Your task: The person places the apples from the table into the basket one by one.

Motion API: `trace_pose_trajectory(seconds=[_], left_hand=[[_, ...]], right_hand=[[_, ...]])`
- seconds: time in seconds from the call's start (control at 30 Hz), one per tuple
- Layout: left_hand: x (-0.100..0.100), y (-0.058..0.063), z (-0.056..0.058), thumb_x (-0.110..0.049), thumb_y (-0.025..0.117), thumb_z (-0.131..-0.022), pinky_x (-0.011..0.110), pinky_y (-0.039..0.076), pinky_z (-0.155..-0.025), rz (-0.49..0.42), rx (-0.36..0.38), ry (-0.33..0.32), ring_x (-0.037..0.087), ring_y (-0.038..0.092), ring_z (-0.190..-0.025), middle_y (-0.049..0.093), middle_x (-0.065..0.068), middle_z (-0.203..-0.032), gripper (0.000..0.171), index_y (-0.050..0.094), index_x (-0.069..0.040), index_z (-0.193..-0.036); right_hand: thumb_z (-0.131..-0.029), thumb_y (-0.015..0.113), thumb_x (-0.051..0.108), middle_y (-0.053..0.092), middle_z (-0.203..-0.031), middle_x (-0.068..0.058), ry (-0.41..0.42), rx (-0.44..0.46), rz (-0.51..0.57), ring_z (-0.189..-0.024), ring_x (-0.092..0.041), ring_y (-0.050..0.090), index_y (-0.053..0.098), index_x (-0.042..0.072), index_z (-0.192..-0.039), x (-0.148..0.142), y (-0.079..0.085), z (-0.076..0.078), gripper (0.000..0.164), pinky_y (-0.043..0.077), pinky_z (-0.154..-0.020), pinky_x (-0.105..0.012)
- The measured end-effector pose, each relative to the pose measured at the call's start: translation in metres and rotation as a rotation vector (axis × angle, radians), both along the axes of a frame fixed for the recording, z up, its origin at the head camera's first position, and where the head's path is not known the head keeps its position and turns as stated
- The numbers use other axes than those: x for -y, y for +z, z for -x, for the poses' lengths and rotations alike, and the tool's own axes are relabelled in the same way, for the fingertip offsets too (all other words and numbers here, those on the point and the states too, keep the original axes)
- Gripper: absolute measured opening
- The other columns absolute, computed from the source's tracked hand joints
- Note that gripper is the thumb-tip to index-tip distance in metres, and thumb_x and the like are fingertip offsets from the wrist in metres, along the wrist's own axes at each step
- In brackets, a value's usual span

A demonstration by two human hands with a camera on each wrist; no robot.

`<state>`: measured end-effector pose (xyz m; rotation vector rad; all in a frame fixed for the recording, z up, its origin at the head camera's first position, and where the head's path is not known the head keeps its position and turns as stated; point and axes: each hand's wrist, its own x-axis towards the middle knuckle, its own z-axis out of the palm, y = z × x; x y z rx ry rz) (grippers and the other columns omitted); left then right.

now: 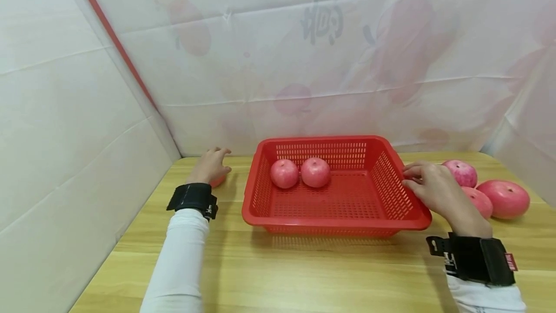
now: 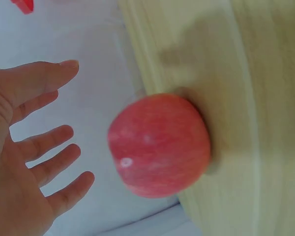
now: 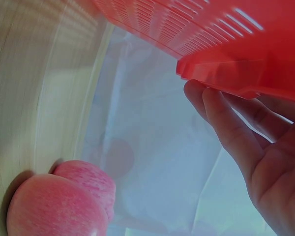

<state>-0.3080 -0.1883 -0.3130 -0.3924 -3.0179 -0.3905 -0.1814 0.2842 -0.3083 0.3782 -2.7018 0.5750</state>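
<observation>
On the table's left side, a pinkish-red apple (image 2: 160, 145) lies beside the open palm of my left hand (image 2: 34, 137). In the head view my left hand (image 1: 210, 165) reaches over that apple (image 1: 218, 181), fingers spread and bent a little, and partly covers it. The left wrist view shows a gap between fingers and fruit. My right hand (image 1: 432, 187) holds the right rim of a red plastic basket (image 1: 334, 222); its fingers (image 3: 231, 125) bear against the rim from outside. Two pink-red apples (image 1: 284, 174) sit side by side in the basket, towards its left.
Right of the basket, several pink-red fruits (image 1: 504, 199) lie in a cluster behind the right wrist. A printed white sheet (image 1: 304, 62) hangs behind the wooden table (image 1: 312, 274), and a plain white sheet (image 1: 65, 110) stands along the left.
</observation>
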Motion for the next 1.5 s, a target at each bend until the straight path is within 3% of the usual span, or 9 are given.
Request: trace_pose_trajectory(seconds=[0.3,0.63,0.8,1.03,1.5], left_hand=[[0.016,-0.014,0.000,-0.017,0.062,-0.081,0.054,0.032,-0.095,0.020,-0.030,0.033,0.042,0.034,-0.118,0.042,0.024,-0.128,0.049,0.050,-0.003,-0.127],[0.022,-0.020,0.001,-0.016,0.062,-0.079,0.055,0.032,-0.095,0.054,-0.040,0.040,0.045,0.033,-0.118,0.039,0.026,-0.131,0.050,0.050,-0.002,-0.126],[0.021,-0.027,0.003,-0.017,0.061,-0.080,0.058,0.033,-0.093,0.055,-0.025,0.042,0.043,0.028,-0.123,0.033,0.022,-0.136,0.051,0.048,-0.004,-0.128],[0.022,-0.032,0.002,-0.018,0.061,-0.080,0.063,0.029,-0.091,0.040,0.024,0.121,0.048,0.026,-0.122,0.031,0.023,-0.137,0.055,0.046,-0.007,-0.132],[0.023,-0.033,0.000,-0.018,0.067,-0.075,0.060,0.044,-0.073,0.007,0.078,0.181,0.053,0.031,-0.110,0.026,0.029,-0.130,0.063,0.043,-0.008,-0.132]], right_hand=[[-0.077,0.066,-0.001,0.060,-0.096,-0.026,0.012,-0.030,-0.007,-0.083,-0.041,0.059,0.066,-0.010,-0.091,0.000,0.000,0.001,0.017,0.050,-0.066,-0.051],[-0.075,0.067,-0.001,0.062,-0.094,-0.025,0.019,-0.074,-0.034,-0.081,-0.040,0.060,0.067,-0.009,-0.088,-0.002,0.000,0.001,0.015,0.049,-0.067,-0.052],[-0.076,0.067,0.000,0.061,-0.096,-0.026,0.005,-0.031,-0.027,-0.084,-0.041,0.059,0.066,-0.010,-0.091,-0.003,-0.001,-0.001,0.018,0.049,-0.068,-0.052],[-0.076,0.067,-0.001,0.061,-0.096,-0.026,0.015,-0.046,-0.016,-0.082,-0.041,0.060,0.067,-0.009,-0.089,-0.002,-0.003,0.000,0.015,0.049,-0.067,-0.051],[-0.076,0.067,-0.001,0.061,-0.096,-0.027,0.021,-0.050,-0.006,-0.080,-0.041,0.060,0.067,-0.010,-0.089,-0.001,-0.002,0.000,0.015,0.050,-0.065,-0.050]])
